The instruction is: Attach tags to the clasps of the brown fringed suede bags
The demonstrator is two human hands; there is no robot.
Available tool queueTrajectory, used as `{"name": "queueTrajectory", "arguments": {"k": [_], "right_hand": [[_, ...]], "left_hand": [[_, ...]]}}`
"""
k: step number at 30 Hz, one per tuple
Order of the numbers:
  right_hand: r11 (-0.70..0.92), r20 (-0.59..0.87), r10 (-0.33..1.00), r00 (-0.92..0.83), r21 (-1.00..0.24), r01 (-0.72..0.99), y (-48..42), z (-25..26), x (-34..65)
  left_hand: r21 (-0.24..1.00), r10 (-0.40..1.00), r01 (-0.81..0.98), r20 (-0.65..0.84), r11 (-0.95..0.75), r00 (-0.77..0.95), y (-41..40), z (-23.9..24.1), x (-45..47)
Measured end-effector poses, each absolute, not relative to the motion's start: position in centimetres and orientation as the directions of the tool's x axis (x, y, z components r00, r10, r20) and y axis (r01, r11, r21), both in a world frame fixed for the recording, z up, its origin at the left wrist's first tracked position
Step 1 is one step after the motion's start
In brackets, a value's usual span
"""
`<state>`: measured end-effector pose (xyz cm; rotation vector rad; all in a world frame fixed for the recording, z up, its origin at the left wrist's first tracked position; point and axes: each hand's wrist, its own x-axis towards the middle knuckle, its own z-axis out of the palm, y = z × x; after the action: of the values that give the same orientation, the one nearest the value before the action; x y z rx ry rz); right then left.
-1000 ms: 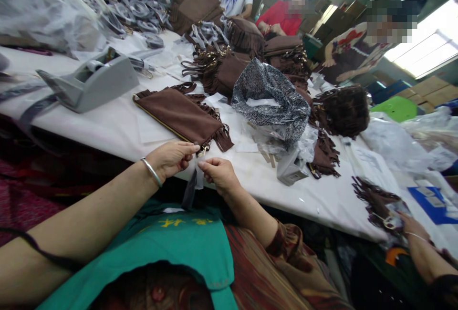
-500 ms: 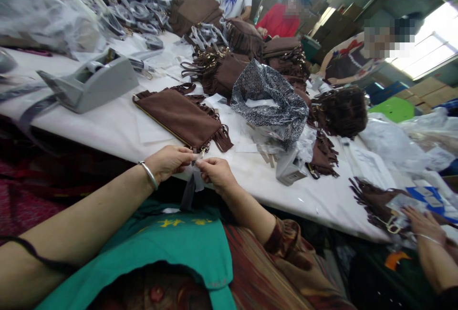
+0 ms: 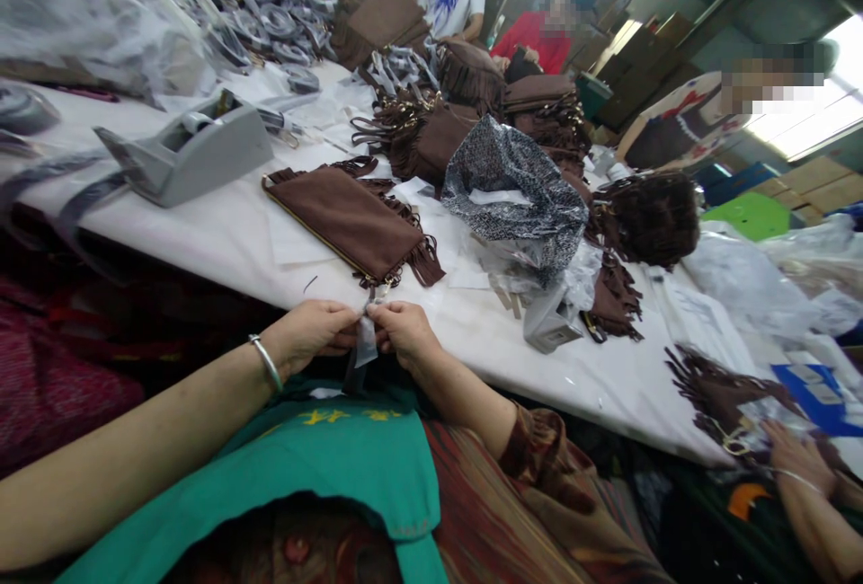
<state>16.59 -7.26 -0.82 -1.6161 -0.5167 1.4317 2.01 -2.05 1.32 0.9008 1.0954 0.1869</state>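
Far L on the white table (image 3: 216,234) sits a grey tape dispenser (image 3: 219,153), well apart from the hands. Next along, a brown fringed pouch (image 3: 347,216) lies flat, its low corner near the table's front edge, w/ a metal clip (image 3: 387,284) there. Below that a dark strap (image 3: 354,376) hangs past the edge, a bit of clear film (image 3: 366,343) on it. To do this bit well, I'd say use small fingertip moves, keep the strap straight & don't yank the clip, or the pouch may slide.

Pose, L to R: L forearm comes in low, bracelet (image 3: 266,363) at the wrist; L hand (image 3: 315,329) is pinched closed, apparently on the strap. R hand (image 3: 408,332) is just beside it, thumb & finger pressed together, seemingly on the film; exact hold's partly hidden. Farther R, a co-worker's hand (image 3: 799,458) is at another brown fringed piece (image 3: 721,377).
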Motion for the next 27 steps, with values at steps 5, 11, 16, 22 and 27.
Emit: {"name": "queueTrajectory", "arguments": {"k": [5, 11, 16, 22, 27], "right_hand": [[-0.512, -0.548, 0.793, 0.266, -0.836, -0.195, -6.0, -0.2, 17.0], [-0.571, -0.589, 0.788, 0.181, -0.808, -0.147, -5.3, 0.4, 17.8], [-0.586, -0.583, 0.786, 0.208, -0.809, -0.049, -5.1, 0.8, 17.7], [-0.568, -0.554, 0.798, 0.239, -0.823, -0.012, -4.6, 0.6, 17.9], [-0.558, -0.542, 0.803, 0.248, -0.83, -0.008, -3.9, -0.1, 18.0]], "left_hand": [[0.753, 0.616, 0.302, -0.655, 0.585, 0.437, -0.2, 1.2, 3.1], [0.83, 0.725, 0.33, -0.554, 0.449, 0.408, 0.7, 0.9, 4.4], [0.855, 0.797, 0.349, -0.498, 0.384, 0.341, 1.0, 1.1, 5.2], [0.844, 0.781, 0.274, -0.532, 0.46, 0.327, 0.5, 1.6, 5.3], [0.73, 0.59, 0.267, -0.672, 0.629, 0.446, -0.4, 2.2, 4.4]]}}
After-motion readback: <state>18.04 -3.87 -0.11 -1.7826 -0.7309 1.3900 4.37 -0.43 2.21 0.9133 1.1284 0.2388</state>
